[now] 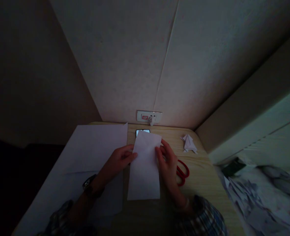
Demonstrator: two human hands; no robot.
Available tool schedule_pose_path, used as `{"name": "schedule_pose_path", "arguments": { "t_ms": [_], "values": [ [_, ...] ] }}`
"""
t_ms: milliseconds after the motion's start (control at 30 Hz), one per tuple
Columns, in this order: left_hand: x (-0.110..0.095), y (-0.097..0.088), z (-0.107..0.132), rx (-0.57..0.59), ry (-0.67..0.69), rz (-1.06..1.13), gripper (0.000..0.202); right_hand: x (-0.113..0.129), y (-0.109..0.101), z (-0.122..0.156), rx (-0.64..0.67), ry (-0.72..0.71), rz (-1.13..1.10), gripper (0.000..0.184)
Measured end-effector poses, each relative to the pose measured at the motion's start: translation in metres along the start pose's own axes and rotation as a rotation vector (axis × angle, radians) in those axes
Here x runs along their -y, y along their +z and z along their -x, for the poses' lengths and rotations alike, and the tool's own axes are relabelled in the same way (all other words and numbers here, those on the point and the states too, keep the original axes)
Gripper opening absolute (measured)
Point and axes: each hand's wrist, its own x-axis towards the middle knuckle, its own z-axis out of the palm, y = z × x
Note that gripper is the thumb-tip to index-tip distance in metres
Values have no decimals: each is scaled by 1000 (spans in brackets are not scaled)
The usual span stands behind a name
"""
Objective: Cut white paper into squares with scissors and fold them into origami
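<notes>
A folded white sheet of paper lies lengthwise on the wooden table in front of me. My left hand pinches its left edge near the top, fingers curled against the paper. My right hand presses on its right edge, fingers bent over the border. A wristwatch sits on my left wrist.
Red-handled scissors lie just right of my right hand. A small folded paper figure rests at the back right. A phone lies behind the sheet, below a wall socket. Large white sheets cover the table's left. Paper scraps lie off to the right.
</notes>
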Motion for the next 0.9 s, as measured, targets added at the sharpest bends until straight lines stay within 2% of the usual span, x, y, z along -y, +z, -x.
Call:
{"name": "schedule_pose_path", "arguments": {
  "t_ms": [133, 367, 500, 633, 800, 900],
  "values": [
    [-4, 1, 1, 33, -3, 12, 29, -1, 1, 1, 29, 11, 12, 29],
    [-6, 2, 1, 16, -34, 60, 32, 1, 0, 2, 56, -51, 3, 26],
    [-9, -1, 1, -44, -38, 95, 33, 5, 1, 1, 124, -47, -40, 27],
    [-12, -3, 2, -98, -15, 125, 30, 4, 1, -1, 228, 21, -79, 18],
    [-11, -5, 4, -41, 33, 178, 14, 3, -1, -3, 291, 26, -143, 22],
    [-9, -7, 5, -5, 71, 236, 13, 5, -2, -4, 295, -30, -202, 27]
  ]
}}
